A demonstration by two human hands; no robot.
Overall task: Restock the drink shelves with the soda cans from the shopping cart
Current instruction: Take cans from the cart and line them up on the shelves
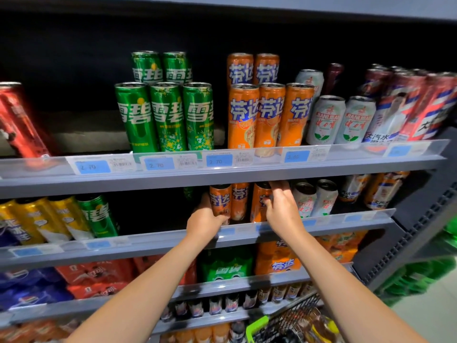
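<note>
Both hands reach into the second shelf (247,237) from the top. The left hand (204,222) curls its fingers round an orange soda can (219,199) standing upright at the shelf's front edge. The right hand (280,206) grips another orange can (258,201) just to the right, fingers wrapped over its top and side. A third orange can (239,200) stands between them. White cans (315,198) sit just right of the right hand. The shopping cart (289,318) shows at the bottom, below the arms
</note>
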